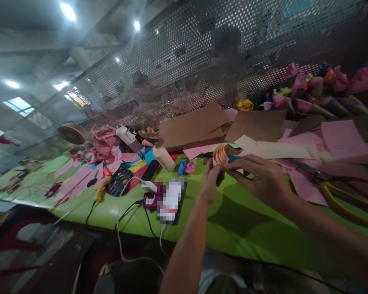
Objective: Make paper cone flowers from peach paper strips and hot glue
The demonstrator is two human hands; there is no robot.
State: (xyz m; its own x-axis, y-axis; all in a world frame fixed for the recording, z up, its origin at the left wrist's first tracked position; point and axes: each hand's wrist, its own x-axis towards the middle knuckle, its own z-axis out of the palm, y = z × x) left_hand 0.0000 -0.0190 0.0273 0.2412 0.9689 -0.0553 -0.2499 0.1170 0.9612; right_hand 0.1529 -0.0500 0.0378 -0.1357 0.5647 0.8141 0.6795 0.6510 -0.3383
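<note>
Above the green tabletop, an orange-and-white ruffled paper piece (221,155), shaped like a rolled flower, is held between both hands. My left hand (211,179) grips it low on its left side, fingers curled. My right hand (256,173) pinches a blue strip (233,158) at its right side; the fingertips are partly hidden. Just left of the hands, a small blue wrapped bundle (181,167) and a pink one (189,168) lie on the table. Behind the hands is a long cream paper strip (282,150).
A phone (171,202) and a purple power socket (151,200) with cables lie at the front. Yellow-handled scissors (334,196) are at the right. A glue gun (102,190) and black reel (119,182) sit left. Cardboard (193,126) stands behind; paper cones (319,92) line the back.
</note>
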